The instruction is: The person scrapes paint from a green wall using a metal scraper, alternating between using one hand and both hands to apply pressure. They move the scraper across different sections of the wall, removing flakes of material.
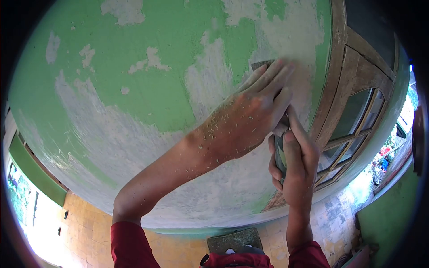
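Wooden window frame [353, 85] with glass panes, yellow tiled floor [89, 228], grey mat [234, 241], greenery outside [20, 196]

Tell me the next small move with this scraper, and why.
Probably push the scraper up-left into the green paint beside its blade. The left hand presses the blade flat on the wall, the right hand grips the handle, and plaster around the fingers looks already bare.

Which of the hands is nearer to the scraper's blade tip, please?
Left. The left hand lies flat over the scraper blade, pressing it against the wall; the right hand grips the handle lower down, below the blade.
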`<state>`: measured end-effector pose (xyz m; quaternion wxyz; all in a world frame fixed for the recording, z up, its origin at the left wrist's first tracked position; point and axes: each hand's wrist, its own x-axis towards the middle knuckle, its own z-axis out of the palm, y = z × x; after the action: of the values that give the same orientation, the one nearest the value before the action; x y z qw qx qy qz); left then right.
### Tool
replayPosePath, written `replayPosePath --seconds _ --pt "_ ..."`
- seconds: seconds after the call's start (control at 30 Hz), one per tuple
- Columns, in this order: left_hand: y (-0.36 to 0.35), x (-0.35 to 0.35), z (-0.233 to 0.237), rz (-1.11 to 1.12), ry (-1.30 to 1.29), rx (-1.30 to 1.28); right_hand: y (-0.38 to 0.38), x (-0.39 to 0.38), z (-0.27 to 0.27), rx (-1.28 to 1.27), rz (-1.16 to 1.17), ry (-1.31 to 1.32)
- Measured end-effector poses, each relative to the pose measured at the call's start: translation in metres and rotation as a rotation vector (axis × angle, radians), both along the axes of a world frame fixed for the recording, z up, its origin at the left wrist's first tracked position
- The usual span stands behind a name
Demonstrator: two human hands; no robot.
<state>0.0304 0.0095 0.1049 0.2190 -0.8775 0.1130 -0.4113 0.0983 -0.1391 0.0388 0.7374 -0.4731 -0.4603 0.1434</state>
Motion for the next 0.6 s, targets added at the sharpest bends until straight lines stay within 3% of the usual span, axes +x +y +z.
replayPosePath --seconds 0.47,0.6 --pt "0.004 0.006 0.024 -0.067 -0.034 0.034 0.005 0.006 0.020 0.038 -0.036 -0.043" --pt "0.003 0.004 0.010 -0.051 0.016 -0.005 0.003 0.010 0.018 0.009 -0.022 -0.044"
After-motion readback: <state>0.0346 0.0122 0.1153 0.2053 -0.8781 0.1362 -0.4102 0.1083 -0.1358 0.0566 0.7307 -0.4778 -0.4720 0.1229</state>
